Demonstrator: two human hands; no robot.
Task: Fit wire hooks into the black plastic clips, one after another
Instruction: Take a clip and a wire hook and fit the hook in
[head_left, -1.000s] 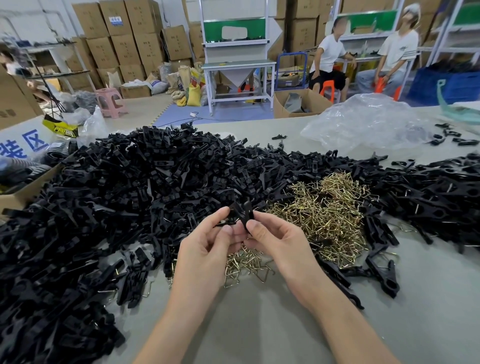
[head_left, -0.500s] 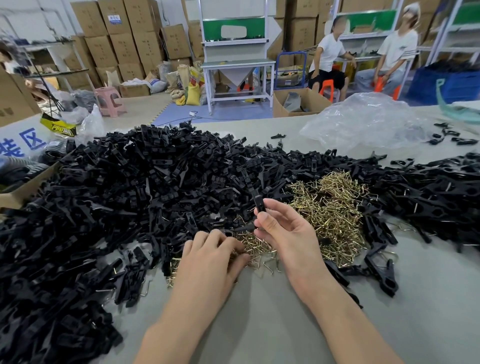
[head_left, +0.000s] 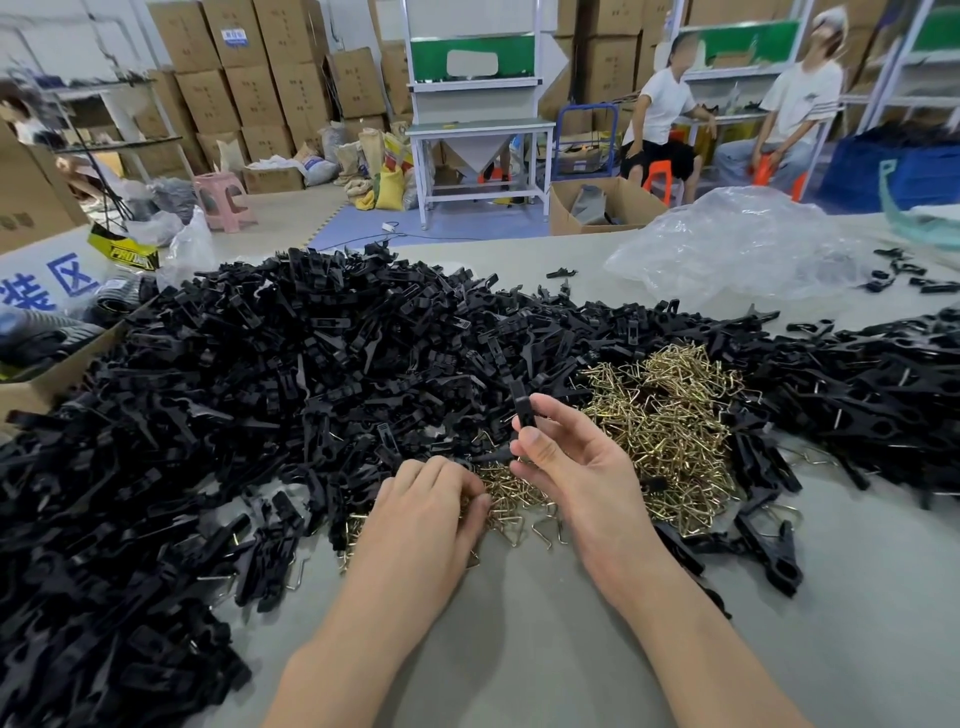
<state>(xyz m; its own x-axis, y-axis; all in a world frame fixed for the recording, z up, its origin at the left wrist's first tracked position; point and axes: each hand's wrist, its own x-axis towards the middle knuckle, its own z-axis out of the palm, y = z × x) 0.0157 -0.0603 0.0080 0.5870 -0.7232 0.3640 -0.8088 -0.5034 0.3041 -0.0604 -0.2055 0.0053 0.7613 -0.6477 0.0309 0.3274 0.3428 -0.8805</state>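
My right hand (head_left: 576, 462) pinches a black plastic clip (head_left: 521, 408) between thumb and fingers, holding it upright above the table. My left hand (head_left: 431, 506) lies palm down on the near edge of the brass wire hooks (head_left: 511, 501), fingertips curled into them; whether it holds a hook is hidden. A larger heap of brass wire hooks (head_left: 670, 421) sits to the right of my right hand. A big pile of loose black clips (head_left: 234, 395) covers the table's left and middle.
Clips with hooks fitted lie at the right (head_left: 878, 395) and near my right wrist (head_left: 763, 545). A crumpled clear plastic bag (head_left: 737, 244) sits at the back right. A cardboard box (head_left: 47, 374) stands at the left edge. Two people sit beyond the table.
Both hands held the clip together a second ago. My left hand let go and dropped down onto the hooks, while my right hand kept the clip and turned it upright.
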